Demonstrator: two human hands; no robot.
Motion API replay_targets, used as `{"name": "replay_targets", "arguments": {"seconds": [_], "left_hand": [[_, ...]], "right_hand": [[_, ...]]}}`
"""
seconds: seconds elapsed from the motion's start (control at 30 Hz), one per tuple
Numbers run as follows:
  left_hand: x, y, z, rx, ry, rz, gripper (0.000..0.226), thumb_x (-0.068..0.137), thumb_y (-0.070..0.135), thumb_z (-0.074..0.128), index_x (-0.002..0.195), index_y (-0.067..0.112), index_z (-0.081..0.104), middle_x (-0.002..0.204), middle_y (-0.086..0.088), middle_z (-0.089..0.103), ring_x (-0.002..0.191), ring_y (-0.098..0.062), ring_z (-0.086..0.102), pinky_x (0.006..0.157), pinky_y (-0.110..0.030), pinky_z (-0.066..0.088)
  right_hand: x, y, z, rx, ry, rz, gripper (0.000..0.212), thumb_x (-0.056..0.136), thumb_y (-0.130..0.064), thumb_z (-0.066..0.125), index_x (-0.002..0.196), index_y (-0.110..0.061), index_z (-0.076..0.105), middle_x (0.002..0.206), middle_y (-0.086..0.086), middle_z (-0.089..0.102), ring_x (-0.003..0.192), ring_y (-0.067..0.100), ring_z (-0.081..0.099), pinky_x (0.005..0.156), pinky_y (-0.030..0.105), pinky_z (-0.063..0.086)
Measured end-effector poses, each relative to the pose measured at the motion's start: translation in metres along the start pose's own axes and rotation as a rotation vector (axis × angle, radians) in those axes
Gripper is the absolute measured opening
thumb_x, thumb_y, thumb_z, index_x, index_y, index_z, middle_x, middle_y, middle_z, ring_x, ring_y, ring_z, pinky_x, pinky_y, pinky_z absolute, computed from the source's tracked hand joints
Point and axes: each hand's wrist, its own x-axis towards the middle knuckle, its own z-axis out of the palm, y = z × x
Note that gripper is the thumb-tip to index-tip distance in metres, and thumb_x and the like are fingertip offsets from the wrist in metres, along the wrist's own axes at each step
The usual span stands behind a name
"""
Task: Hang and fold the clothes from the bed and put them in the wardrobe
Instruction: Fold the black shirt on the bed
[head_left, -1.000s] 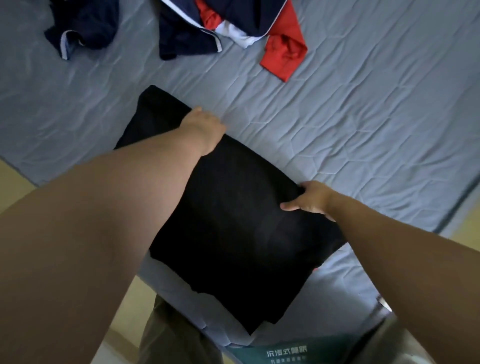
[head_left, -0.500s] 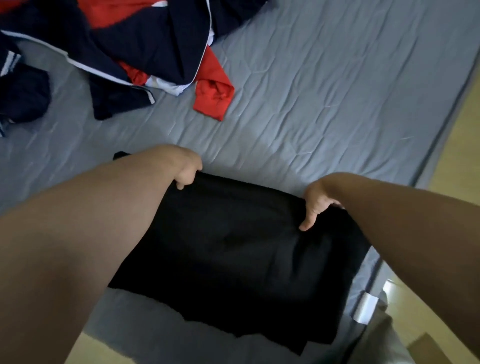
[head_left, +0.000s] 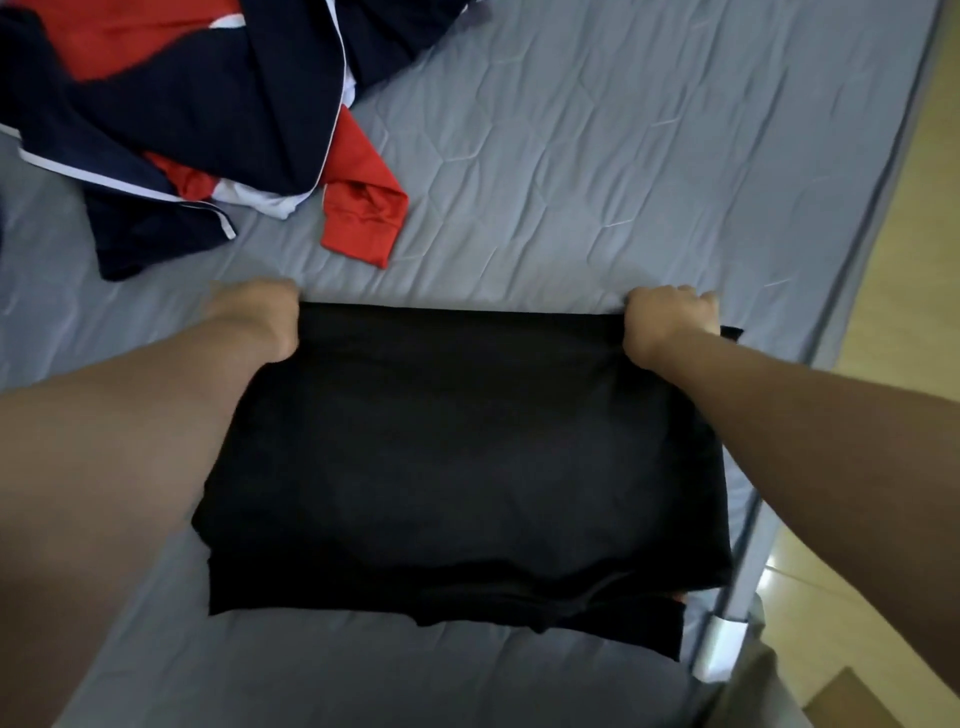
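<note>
A black garment (head_left: 467, 457) lies flat on the grey quilted bed (head_left: 623, 182), folded into a broad rectangle. My left hand (head_left: 260, 317) grips its far left corner with curled fingers. My right hand (head_left: 667, 325) grips the far right corner the same way. The far edge of the cloth is stretched straight between the two hands. Its near edge lies ragged close to the bed's front. My forearms cover both side edges of the garment.
A heap of navy, red and white clothes (head_left: 197, 114) lies on the bed at the far left, a red sleeve (head_left: 363, 218) sticking out toward the black garment. The bed's right edge (head_left: 810, 322) borders a pale wooden floor (head_left: 904, 260). A metal bed corner (head_left: 722, 649) shows at the lower right.
Both hands moved apart to the far corners of the black garment and now grip them. The cloth went from skewed to squared and taut along its far edge. The view tilted.
</note>
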Motion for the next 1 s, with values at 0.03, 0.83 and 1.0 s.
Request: {"name": "replay_targets", "arguments": {"seconds": [0.03, 0.83, 1.0], "left_hand": [[-0.003, 0.012, 0.000, -0.009, 0.087, -0.035, 0.054, 0.079, 0.010, 0.066, 0.131, 0.013, 0.052, 0.131, -0.015, 0.056, 0.121, -0.036, 0.054, 0.106, -0.047, 0.042], [-0.001, 0.005, 0.106, -0.292, 0.302, 0.134, 0.073, 0.102, 0.059, 0.013, 0.161, 0.018, -0.002, 0.168, 0.000, -0.008, 0.154, -0.017, -0.010, 0.125, -0.037, -0.005], [-0.005, -0.006, 0.105, -0.356, 0.381, -0.025, 0.066, 0.105, 0.052, 0.011, 0.161, 0.017, 0.006, 0.169, -0.003, -0.001, 0.155, -0.018, -0.006, 0.124, -0.040, -0.007]], "right_hand": [[-0.008, -0.012, 0.004, 0.015, 0.097, -0.008, 0.040, 0.089, -0.021, 0.053, 0.129, -0.016, 0.055, 0.132, 0.014, 0.056, 0.124, 0.035, 0.048, 0.104, 0.046, 0.034], [-0.020, 0.036, 0.106, 0.238, 0.216, 0.026, 0.077, 0.099, -0.064, 0.004, 0.160, -0.018, -0.006, 0.168, -0.004, -0.010, 0.154, 0.012, -0.011, 0.124, 0.048, -0.009], [-0.019, 0.044, 0.107, 0.238, 0.199, 0.001, 0.077, 0.099, -0.064, 0.003, 0.160, -0.019, -0.006, 0.168, -0.005, -0.010, 0.153, 0.011, -0.013, 0.124, 0.048, -0.006]]}}
